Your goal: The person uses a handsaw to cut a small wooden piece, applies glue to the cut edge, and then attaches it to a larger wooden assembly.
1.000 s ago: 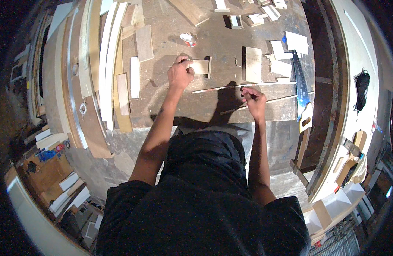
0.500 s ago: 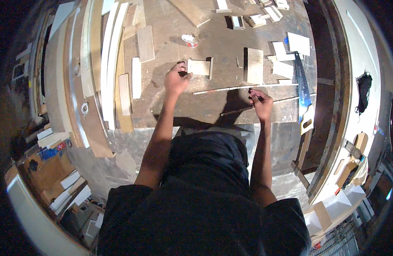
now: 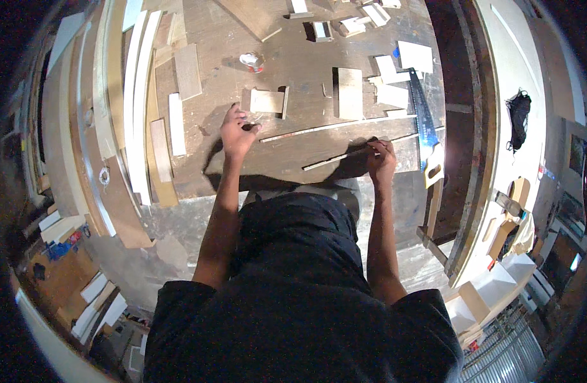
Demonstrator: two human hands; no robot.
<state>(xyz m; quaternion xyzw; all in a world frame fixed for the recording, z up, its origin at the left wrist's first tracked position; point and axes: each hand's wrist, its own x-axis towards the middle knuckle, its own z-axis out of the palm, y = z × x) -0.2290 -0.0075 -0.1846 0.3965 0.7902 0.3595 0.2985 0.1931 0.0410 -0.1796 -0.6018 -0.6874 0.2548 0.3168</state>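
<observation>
My left hand [image 3: 238, 132] hovers at the left of the bench top, thumb and fingers apart. A small flat wooden piece with a crosspiece at its end [image 3: 268, 101] lies just beyond it. My right hand [image 3: 381, 159] has its fingers curled together over a thin wooden strip [image 3: 328, 161] near the bench's front edge. Whether they grip the strip is hidden. A second, longer thin strip [image 3: 325, 129] lies beyond, between both hands. To the right of my right hand rests a handsaw [image 3: 423, 124] with a blue blade and pale handle.
Long boards [image 3: 140, 108] line the left side. A rectangular wood block [image 3: 350, 94] and white offcuts [image 3: 392, 96] lie beyond the strips. A small white-and-red object [image 3: 251, 61] and small wooden assemblies [image 3: 321, 31] sit farther back. A dark gap [image 3: 456, 127] borders the bench's right edge.
The whole view has shifted, so the bench appears farther left. My left hand is nearer, drawn back from the wooden piece. My right hand has come down closer to the thin strip.
</observation>
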